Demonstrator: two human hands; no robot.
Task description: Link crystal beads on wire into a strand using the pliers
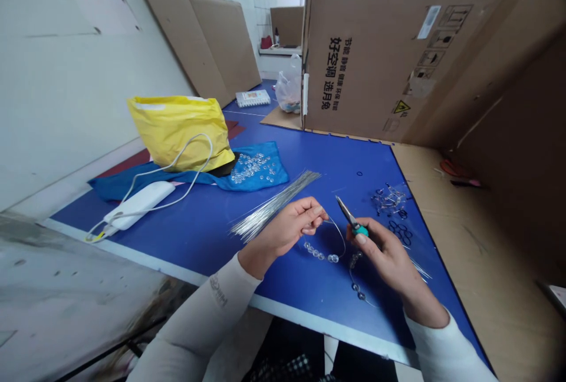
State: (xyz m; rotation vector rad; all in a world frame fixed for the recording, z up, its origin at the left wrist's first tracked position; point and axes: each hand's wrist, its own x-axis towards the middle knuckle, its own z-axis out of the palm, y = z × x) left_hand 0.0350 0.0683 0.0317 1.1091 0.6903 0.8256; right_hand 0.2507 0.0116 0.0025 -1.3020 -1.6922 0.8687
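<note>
My left hand point(297, 224) is closed in a pinch on a thin wire strung with clear beads point(319, 254); the wire loops down and round to the right. In my right hand point(382, 252) is a pair of pliers point(349, 214) with green grips, its jaws pointing up and left, apart from the wire. A second beaded wire point(356, 289) lies on the table below the right hand, partly hidden by it. Beyond my left hand lies a bundle of straight silvery wires point(278, 204).
Loose clear beads point(252, 168) lie on a blue cloth beside a yellow bag point(181, 131). A white power strip point(139, 206) with its cord is at the left. Black rings point(400, 233) and small wire pieces point(390, 199) lie right. A large cardboard box point(371, 63) stands behind.
</note>
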